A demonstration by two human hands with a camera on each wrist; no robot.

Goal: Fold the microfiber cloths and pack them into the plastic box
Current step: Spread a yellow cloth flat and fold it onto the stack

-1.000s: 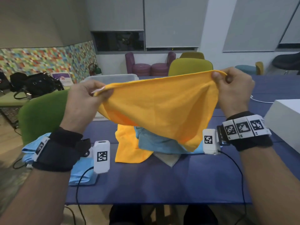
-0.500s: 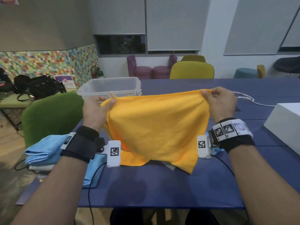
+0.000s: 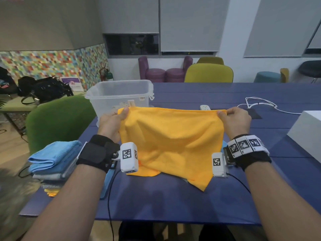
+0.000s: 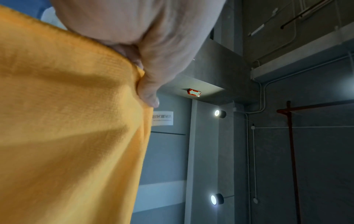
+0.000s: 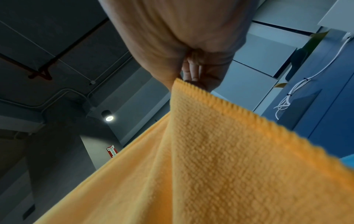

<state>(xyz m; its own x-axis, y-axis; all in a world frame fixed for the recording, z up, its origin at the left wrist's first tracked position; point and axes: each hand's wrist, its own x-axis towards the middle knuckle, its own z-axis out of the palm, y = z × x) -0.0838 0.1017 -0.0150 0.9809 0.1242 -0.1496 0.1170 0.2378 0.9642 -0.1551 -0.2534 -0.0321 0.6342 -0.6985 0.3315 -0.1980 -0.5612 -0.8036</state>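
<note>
Between the two raised hands, above the near half of the blue table [image 3: 173,206], an orange microfiber cloth [image 3: 171,141] hangs spread out, its top edge pulled nearly straight from one hand to the other. Its lower part sags in soft folds and one bottom corner points down toward the table's near edge. The left hand [image 3: 111,123] pinches the cloth's upper left corner, thumb on the near face and curled fingers behind it; the left wrist view shows the thumb [image 4: 147,91] pressed against the fabric edge. The right hand [image 3: 234,120] pinches the upper right corner the same way, and the right wrist view shows the fingertips [image 5: 191,72] closed on the stitched corner, with the cloth falling away below them.

Beyond the left hand, a clear plastic box [image 3: 119,96] stands open on the table, well apart from the cloth's hanging body; whether anything lies inside it is hard to tell. At the table's left edge, beside the left forearm, sits a stack of folded cloths [image 3: 52,162], light blue on top with grey and orange layers under it. A white box [image 3: 305,131] stands at the right edge, and a white cable [image 3: 260,105] lies farther back.
</note>
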